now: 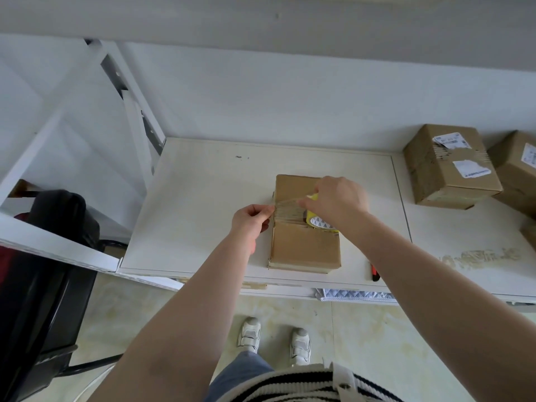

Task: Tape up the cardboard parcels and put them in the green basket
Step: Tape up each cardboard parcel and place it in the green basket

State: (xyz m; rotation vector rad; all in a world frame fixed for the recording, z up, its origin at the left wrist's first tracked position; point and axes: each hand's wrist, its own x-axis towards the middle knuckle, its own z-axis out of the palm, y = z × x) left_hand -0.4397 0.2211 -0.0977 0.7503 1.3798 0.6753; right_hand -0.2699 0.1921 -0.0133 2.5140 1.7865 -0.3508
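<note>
A flat cardboard parcel (pixel 304 248) lies on the white table (pixel 197 204) in front of me. My right hand (pixel 339 203) grips a roll of clear tape (pixel 317 220) with a yellow core, held just above the parcel's top. A stretch of clear tape (pixel 287 206) runs from the roll leftward across the parcel. My left hand (pixel 252 217) pinches the free end of that tape at the parcel's left edge. No green basket shows in the head view.
Two more cardboard parcels (pixel 448 166) (pixel 519 172) with white labels stand at the table's far right. A red and black cutter (pixel 375 272) lies near the front edge. A black chair (pixel 46 274) stands left of the table, beside a white rack (pixel 127 91).
</note>
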